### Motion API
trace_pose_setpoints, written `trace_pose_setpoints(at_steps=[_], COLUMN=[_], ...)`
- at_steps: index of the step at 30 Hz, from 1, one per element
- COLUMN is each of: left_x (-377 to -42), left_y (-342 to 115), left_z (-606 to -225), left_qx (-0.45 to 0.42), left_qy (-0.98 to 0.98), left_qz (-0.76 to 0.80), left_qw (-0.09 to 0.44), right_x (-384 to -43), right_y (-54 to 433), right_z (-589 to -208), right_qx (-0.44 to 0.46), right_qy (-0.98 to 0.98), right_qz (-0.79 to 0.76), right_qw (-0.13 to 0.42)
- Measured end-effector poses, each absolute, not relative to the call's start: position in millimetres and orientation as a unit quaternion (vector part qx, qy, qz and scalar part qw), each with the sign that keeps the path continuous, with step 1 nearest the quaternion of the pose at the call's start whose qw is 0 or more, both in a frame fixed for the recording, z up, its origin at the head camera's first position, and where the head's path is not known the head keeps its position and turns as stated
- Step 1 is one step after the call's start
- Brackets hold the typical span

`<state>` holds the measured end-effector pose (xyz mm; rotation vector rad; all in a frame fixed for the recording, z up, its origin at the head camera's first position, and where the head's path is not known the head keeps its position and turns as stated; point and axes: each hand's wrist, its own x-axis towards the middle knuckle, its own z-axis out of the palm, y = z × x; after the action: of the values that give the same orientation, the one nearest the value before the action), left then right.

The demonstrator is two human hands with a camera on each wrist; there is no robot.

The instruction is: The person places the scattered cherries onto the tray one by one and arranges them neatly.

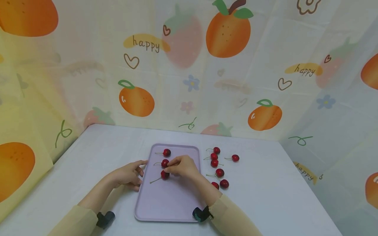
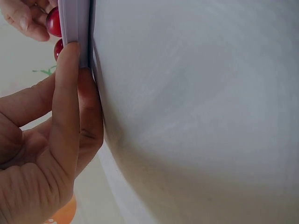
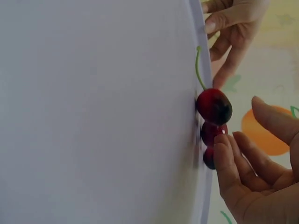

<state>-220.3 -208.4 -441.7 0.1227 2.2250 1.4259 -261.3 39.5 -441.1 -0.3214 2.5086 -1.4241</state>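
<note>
A lilac tray [image 1: 168, 206] lies on the white table, with three dark red cherries in a column on it. The far cherry [image 1: 167, 152], the middle cherry [image 1: 164, 163] and the near cherry [image 1: 164, 175] have their stems toward the left. My right hand [image 1: 183, 167] is over the tray, its fingertips right beside the middle and near cherries. In the right wrist view the thumb stands apart from the fingers [image 3: 224, 163], with nothing between them. My left hand [image 1: 127, 175] rests at the tray's left edge, fingers touching the rim in the left wrist view.
Right of the tray, several loose cherries lie on the table, among them one far-right cherry [image 1: 235, 158] and one near cherry [image 1: 224, 183]. One is partly hidden by the right forearm. A fruit-printed curtain [image 1: 189, 82] hangs behind the table [image 1: 265, 196].
</note>
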Motion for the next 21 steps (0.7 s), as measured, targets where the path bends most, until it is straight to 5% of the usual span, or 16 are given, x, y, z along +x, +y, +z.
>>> trace_pose_setpoints(at_steps=[21], left_x=[-219.8], left_y=[-208.1], left_z=[-441.4], left_qx=[0.040], left_qy=[0.820], left_qz=[0.515], left_qw=[0.245], right_x=[-283.1], right_y=[95.5], right_z=[-408.1], right_qx=[-0.075], right_qy=[0.852], right_qz=[-0.512], right_qw=[0.081])
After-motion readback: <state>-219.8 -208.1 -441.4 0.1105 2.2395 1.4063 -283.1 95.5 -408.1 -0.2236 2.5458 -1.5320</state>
